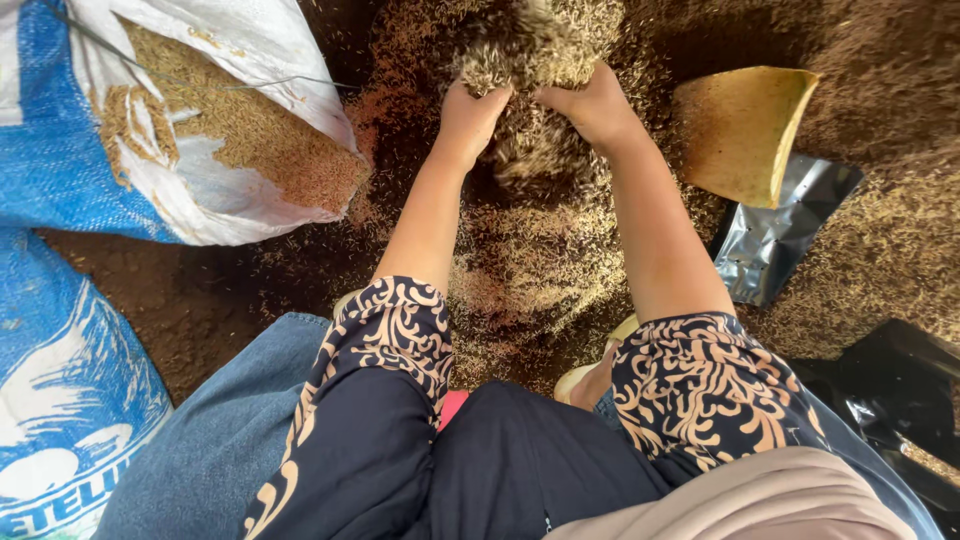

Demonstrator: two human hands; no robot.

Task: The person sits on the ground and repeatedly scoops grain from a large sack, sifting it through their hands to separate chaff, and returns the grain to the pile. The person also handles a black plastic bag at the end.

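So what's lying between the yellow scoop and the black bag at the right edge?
In the head view, a crumpled silvery-black pouch lies on the grain, just below the yellow scoop and above the black bag.

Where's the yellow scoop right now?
In the head view, the yellow scoop lies on the grain at upper right, just beyond the right hand, with a silver foil bag directly below it.

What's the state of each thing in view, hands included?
left hand: cupped, lifting a heap of grain
right hand: cupped against the same heap
scooped grain: raised between both hands, some spilling down
grain on the ground: spread loose
white and blue sack: lying open, grain in its mouth
yellow scoop: lying empty on the grain
silver pouch: lying flat, crumpled
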